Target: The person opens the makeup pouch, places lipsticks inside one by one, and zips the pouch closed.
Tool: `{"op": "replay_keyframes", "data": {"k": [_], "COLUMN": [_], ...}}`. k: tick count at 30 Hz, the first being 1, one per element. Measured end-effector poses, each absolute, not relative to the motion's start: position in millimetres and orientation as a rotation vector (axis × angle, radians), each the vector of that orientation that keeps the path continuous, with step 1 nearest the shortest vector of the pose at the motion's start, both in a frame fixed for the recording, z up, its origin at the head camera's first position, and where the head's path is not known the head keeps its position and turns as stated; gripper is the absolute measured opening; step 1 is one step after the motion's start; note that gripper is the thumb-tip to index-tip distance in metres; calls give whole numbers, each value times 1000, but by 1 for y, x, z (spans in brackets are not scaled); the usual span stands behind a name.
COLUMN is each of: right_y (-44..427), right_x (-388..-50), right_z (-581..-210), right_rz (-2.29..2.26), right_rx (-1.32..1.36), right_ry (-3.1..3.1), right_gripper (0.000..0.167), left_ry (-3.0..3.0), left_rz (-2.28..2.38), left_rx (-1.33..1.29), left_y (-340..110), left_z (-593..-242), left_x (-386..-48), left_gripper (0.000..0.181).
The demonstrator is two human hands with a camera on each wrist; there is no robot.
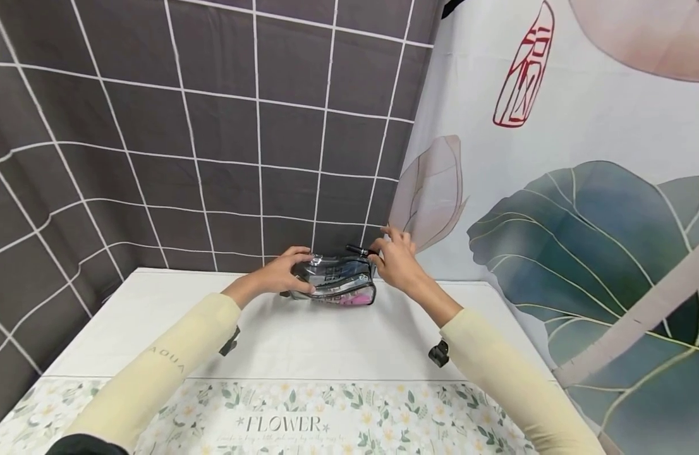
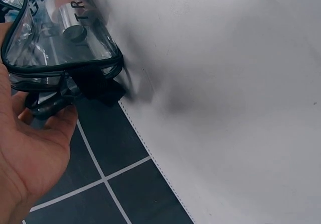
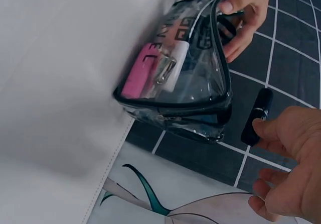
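A clear toiletry bag (image 1: 340,281) with black piping stands on the white tabletop against the dark wall cloth. My left hand (image 1: 277,273) grips its left end and upper edge, thumb in front; part of the fingers is hidden behind it. Above the bag's right end, my right hand (image 1: 399,260) pinches a small black lipstick-like tube (image 3: 257,116) between thumb and fingers, apart from the bag. Through the plastic show a pink item (image 3: 140,71), a white tube (image 3: 176,66) and a small clear bottle (image 3: 164,69).
A dark cloth with a white grid (image 1: 213,126) hangs directly behind the table. To the right hangs a white cloth with a leaf print (image 1: 554,253). A flower-printed mat (image 1: 292,404) covers the table's near part.
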State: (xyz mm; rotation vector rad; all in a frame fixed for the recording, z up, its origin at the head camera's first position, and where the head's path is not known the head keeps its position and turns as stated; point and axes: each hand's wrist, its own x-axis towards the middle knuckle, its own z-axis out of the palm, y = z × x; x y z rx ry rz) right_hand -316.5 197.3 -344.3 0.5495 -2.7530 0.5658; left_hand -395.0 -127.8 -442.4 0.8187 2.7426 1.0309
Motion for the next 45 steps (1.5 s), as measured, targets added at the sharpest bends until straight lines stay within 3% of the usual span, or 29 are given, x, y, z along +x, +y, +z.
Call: {"op": "replay_keyframes", "data": {"k": [8,20,27,45], "right_y": [191,177,175,203], "right_x": [-317,-318,-316,-325], "right_z": [-352,-361,-364,-375], "right_rz": [508,510,550,781], "right_rx": [583,591,575,458], "right_ry": [-2788,-2807,-2821,-2797], "right_gripper": [23,24,25,31], "left_ry": [2740,2717,2714,2675], "left_rz": [1023,1103,1038,1067], "left_rx": [848,810,853,760], "left_y": [-128,-135,-124,-118], "left_z": [-431,-474,-419,-396], "left_x": [-388,-427,-370,-350], "left_gripper": [103,115,101,90]}}
